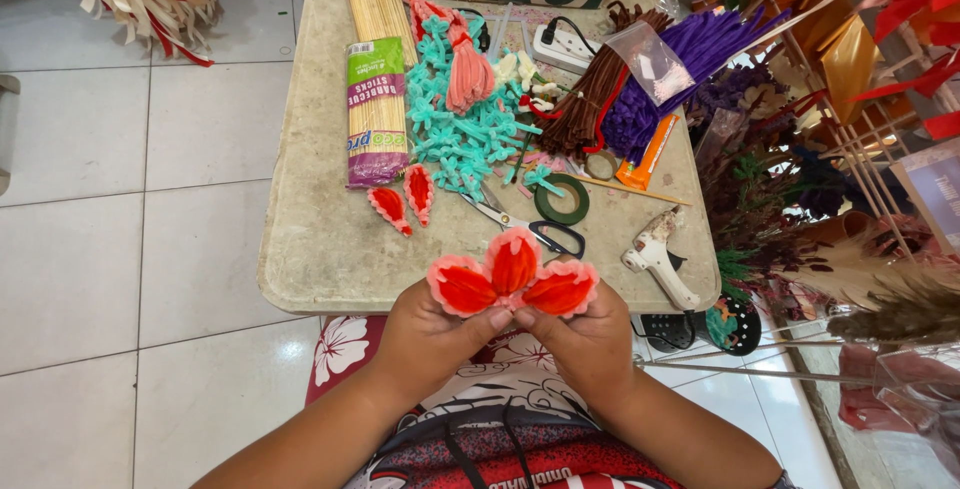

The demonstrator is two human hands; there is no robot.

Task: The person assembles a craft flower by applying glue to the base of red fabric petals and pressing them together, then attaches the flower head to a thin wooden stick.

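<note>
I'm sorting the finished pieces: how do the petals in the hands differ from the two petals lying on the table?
The held petals are three, joined in a fan and pinched by the left hand and right hand; the loose petals are two, separate and flat on the table. The held ones look larger. Both are red with pink edges.

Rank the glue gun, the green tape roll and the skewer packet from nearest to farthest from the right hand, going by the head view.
From the right hand:
1. Glue gun, just up and right of it, at the table's near edge.
2. Green tape roll, farther up the table, near its middle.
3. Skewer packet, far across on the left side.
</note>
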